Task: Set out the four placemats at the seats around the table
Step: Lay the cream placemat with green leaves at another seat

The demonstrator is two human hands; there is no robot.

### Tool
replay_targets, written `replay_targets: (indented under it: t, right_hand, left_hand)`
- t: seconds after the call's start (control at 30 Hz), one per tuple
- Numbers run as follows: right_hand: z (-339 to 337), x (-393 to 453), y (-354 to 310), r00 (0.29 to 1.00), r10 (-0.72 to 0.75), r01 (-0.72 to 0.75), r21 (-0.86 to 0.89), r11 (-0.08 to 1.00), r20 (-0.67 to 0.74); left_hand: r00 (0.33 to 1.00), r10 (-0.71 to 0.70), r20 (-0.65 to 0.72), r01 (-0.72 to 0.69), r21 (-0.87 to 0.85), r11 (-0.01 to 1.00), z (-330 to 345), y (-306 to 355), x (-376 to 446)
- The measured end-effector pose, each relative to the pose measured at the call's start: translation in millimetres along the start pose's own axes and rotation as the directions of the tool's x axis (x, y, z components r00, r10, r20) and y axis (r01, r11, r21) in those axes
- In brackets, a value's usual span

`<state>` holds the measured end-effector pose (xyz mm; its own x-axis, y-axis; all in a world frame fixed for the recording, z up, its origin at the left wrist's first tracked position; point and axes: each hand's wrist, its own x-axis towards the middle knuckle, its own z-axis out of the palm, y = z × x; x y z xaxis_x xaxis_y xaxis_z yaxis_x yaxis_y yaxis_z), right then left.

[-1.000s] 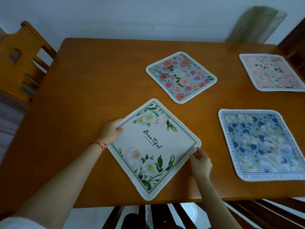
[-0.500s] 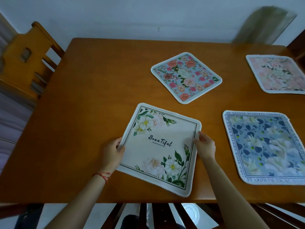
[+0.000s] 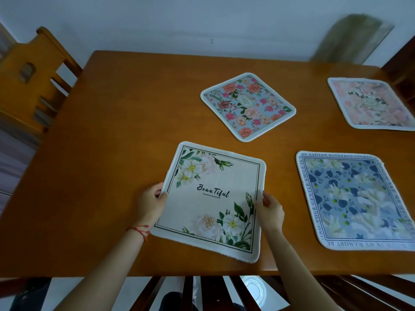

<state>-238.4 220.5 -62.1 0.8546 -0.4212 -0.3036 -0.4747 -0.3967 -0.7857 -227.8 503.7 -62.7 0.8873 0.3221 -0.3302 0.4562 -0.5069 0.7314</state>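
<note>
You have the white "Beautiful" placemat (image 3: 215, 198) flat on the wooden table (image 3: 116, 135), down at six o'clock by the near edge, and both hands are on it. Your left hand (image 3: 151, 204) pinches its left border at nine o'clock of the mat, thumb on top, fingers curled at the rim. Your right hand (image 3: 270, 211) grips the right border at three o'clock, fingers curled over the edge. The mat sits between your hands, equally near to both.

Here is the thing to watch: the mat is not quite square to the table's near edge. Its lower right corner dips toward five o'clock, closer to the edge than the lower left, so the lettering runs slightly downhill to the right. A small counter-clockwise turn looks like what the seat calls for.

The blue-and-white placemat (image 3: 357, 203) lies at three o'clock, well apart. The blue rose placemat (image 3: 247, 106) sits at one o'clock, turned cornerwise, and the pink placemat (image 3: 370, 104) lies at two o'clock, running off the frame. All four are down.
</note>
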Motion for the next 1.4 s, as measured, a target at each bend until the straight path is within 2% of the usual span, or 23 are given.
replay_targets:
  t: [0.17, 0.33, 0.6, 1.03, 1.4]
  right_hand:
    - [-1.6, 18.1, -2.2, 0.997, -0.050, 0.052, -0.030, 0.998, 0.066]
    - [-4.6, 30.5, -4.5, 0.990, -0.090, 0.096, -0.056, 0.994, 0.105]
    - [-3.9, 28.5, 6.6, 0.983, -0.155, 0.159, -0.029, 0.987, 0.096]
    - [-9.2, 33.2, 4.0, 0.983, -0.131, 0.130, 0.017, 0.991, 0.132]
    - [-12.5, 28.6, 3.5, 0.973, -0.158, 0.151, 0.051, 0.987, 0.170]
  left_hand:
    - [1.000, -0.016, -0.013, 0.017, 0.037, 0.999, 2.7, -13.9, -14.8]
    - [0.999, -0.043, -0.022, 0.043, -0.019, 0.999, 4.6, -17.1, -25.9]
    - [0.999, -0.045, -0.030, 0.044, -0.061, 0.997, 6.2, -8.2, -19.3]
    - [0.996, -0.088, -0.004, 0.086, -0.174, 0.981, 10.2, 0.0, -18.9]
    - [0.997, -0.074, 0.012, 0.075, -0.152, 0.985, 11.3, 1.1, -23.3]
